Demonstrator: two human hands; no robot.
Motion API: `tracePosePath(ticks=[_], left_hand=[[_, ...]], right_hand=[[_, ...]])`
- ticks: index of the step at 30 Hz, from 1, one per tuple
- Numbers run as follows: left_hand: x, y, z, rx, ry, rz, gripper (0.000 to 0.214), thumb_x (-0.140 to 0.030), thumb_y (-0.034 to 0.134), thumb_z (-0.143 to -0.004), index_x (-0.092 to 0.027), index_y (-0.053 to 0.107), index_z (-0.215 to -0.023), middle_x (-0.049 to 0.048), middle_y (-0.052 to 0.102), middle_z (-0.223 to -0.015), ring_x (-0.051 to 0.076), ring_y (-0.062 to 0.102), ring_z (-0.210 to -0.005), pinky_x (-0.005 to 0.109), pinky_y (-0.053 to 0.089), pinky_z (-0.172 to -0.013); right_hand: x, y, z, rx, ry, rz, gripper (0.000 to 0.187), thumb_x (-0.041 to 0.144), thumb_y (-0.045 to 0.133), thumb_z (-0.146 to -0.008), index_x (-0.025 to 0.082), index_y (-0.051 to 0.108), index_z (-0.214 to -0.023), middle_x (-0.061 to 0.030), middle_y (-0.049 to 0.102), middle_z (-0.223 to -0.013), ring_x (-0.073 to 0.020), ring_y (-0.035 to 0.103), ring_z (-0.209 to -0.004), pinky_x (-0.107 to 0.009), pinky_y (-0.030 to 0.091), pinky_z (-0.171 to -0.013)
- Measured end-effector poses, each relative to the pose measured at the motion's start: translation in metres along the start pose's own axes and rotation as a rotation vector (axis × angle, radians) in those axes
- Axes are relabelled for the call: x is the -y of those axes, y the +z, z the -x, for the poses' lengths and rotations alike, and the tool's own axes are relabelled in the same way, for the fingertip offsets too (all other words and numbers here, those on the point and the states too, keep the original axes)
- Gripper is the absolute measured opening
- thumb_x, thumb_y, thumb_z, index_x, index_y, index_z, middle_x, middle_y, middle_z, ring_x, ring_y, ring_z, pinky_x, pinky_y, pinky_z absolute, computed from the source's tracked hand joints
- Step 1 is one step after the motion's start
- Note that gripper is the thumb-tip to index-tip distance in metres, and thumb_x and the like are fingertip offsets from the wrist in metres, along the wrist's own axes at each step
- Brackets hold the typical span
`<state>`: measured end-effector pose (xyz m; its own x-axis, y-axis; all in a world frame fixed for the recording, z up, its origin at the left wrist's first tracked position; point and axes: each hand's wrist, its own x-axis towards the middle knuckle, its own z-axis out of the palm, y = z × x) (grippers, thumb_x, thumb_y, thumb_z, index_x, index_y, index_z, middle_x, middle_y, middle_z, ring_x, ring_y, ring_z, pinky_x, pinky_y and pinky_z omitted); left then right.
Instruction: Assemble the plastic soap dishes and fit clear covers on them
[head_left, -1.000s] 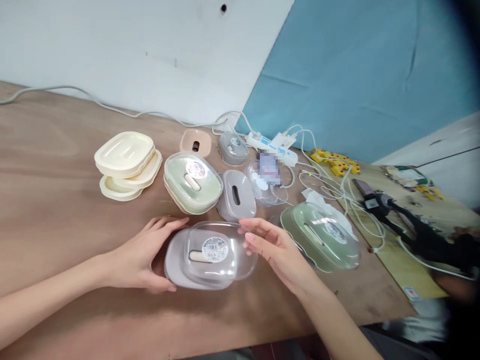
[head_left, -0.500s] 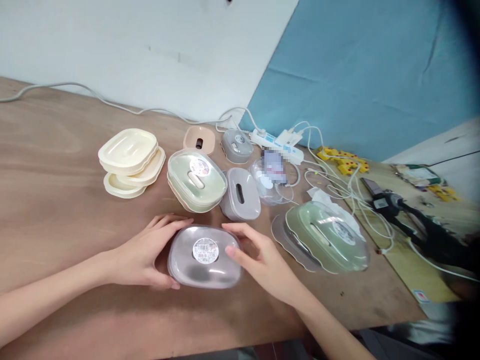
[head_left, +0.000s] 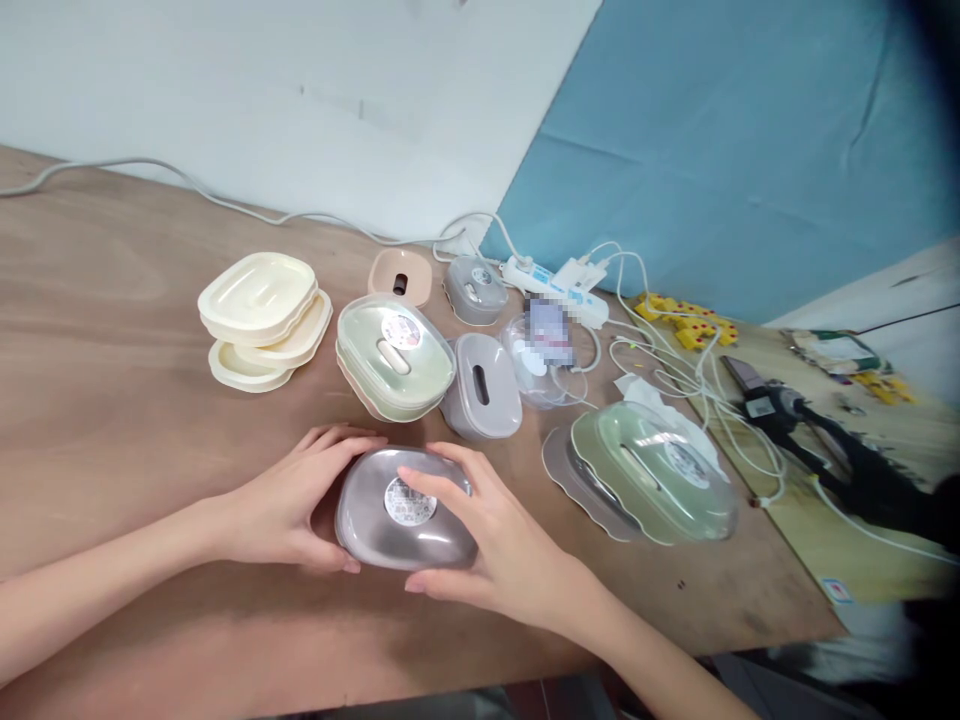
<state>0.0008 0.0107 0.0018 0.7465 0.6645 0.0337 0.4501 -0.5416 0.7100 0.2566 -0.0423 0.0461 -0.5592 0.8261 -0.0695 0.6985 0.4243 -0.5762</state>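
"Two hands out front. On what?"

"A grey container (head_left: 361, 522), clear cover (head_left: 431, 545) over it, round label (head_left: 410, 508) uppermost. It rests on the bench (head_left: 187, 610)."

"State of each grip?"

"Left hand (head_left: 281, 512): wide, thumb and fingertips holding the container's left end. Right hand (head_left: 495, 540): spread wide over its right end, index at the label, thumb by the near edge. Closed on it or not, cannot tell."

"Neighbours?"

"Directly behind the grey container, a pale green container (head_left: 360, 340). Behind it to the right, a slotted grey box (head_left: 502, 400). Well off right, a clear-topped green container (head_left: 622, 480)."

"Cover seated?"

"Rim partly hidden by fingers; unsure. My judgement: brace the body with the left, match the corners, press evenly around the edge rather than mid-label, fingertips clear of the seam."
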Motion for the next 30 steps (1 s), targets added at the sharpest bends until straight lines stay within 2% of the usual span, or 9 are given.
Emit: tracePosePath(ticks=[10, 16, 21, 24, 26, 28, 30], left_hand=[[0.0, -0.002, -0.003, 0.022, 0.019, 0.008, 0.082, -0.054, 0.076, -0.065, -0.026, 0.039, -0.133, 0.0111, 0.047, -0.138, 0.037, 0.041, -0.126, 0.05, 0.038, -0.102], [0.006, 0.004, 0.002, -0.014, 0.056, -0.012, 0.099, -0.049, 0.078, -0.066, -0.029, 0.02, -0.144, 0.0115, 0.039, -0.145, 0.038, 0.038, -0.129, 0.052, 0.036, -0.105], [-0.003, 0.003, 0.002, -0.023, 0.099, -0.034, 0.115, -0.049, 0.081, -0.062, -0.034, 0.006, -0.147, 0.0114, 0.037, -0.146, 0.038, 0.04, -0.127, 0.053, 0.033, -0.104], [-0.012, -0.003, 0.003, -0.037, 0.146, -0.151, 0.104, -0.051, 0.078, -0.065, -0.035, 0.014, -0.145, 0.009, 0.044, -0.141, 0.036, 0.043, -0.124, 0.053, 0.028, -0.106], [-0.016, -0.009, 0.009, -0.055, 0.144, -0.246, 0.095, -0.049, 0.076, -0.066, -0.034, 0.023, -0.143, 0.0075, 0.05, -0.135, 0.035, 0.046, -0.122, 0.052, 0.024, -0.108], [-0.017, -0.016, 0.02, -0.085, 0.104, -0.32, 0.091, -0.042, 0.075, -0.063, -0.033, 0.03, -0.141, 0.0062, 0.055, -0.131, 0.035, 0.049, -0.12, 0.051, 0.021, -0.11], [-0.011, -0.025, 0.038, -0.12, 0.043, -0.355, 0.089, -0.036, 0.074, -0.059, -0.036, 0.035, -0.139, 0.004, 0.057, -0.131, 0.035, 0.049, -0.12, 0.051, 0.018, -0.11]], right_hand=[[-0.002, 0.003, -0.003, -0.039, -0.062, 0.064, 0.079, 0.045, 0.08, -0.069, 0.023, 0.048, -0.137, -0.0175, 0.038, -0.137, -0.0321, 0.042, -0.129, -0.048, 0.046, -0.101], [-0.012, 0.016, -0.003, -0.122, -0.113, 0.041, 0.081, 0.045, 0.079, -0.067, 0.022, 0.045, -0.137, -0.0175, 0.034, -0.138, -0.0323, 0.041, -0.128, -0.05, 0.045, -0.101], [-0.007, 0.023, -0.007, -0.129, -0.133, 0.1, 0.081, 0.054, 0.074, -0.071, 0.022, 0.043, -0.139, -0.0193, 0.035, -0.139, -0.0336, 0.041, -0.128, -0.053, 0.043, -0.101], [0.003, 0.019, -0.01, -0.112, -0.185, 0.141, 0.085, 0.063, 0.068, -0.074, 0.02, 0.041, -0.141, -0.0206, 0.037, -0.139, -0.0343, 0.038, -0.132, -0.054, 0.04, -0.105], [0.008, 0.012, -0.01, -0.152, -0.259, 0.158, 0.083, 0.065, 0.062, -0.078, 0.016, 0.039, -0.141, -0.0211, 0.04, -0.14, -0.0337, 0.035, -0.135, -0.053, 0.037, -0.109], [0.009, 0.003, -0.01, -0.265, -0.308, 0.173, 0.071, 0.055, 0.059, -0.085, 0.014, 0.038, -0.139, -0.0205, 0.043, -0.139, -0.0317, 0.035, -0.136, -0.052, 0.036, -0.11], [0.004, -0.007, -0.01, -0.42, -0.286, 0.207, 0.053, 0.038, 0.056, -0.089, 0.016, 0.039, -0.135, -0.0183, 0.049, -0.134, -0.0288, 0.043, -0.13, -0.049, 0.041, -0.106]])
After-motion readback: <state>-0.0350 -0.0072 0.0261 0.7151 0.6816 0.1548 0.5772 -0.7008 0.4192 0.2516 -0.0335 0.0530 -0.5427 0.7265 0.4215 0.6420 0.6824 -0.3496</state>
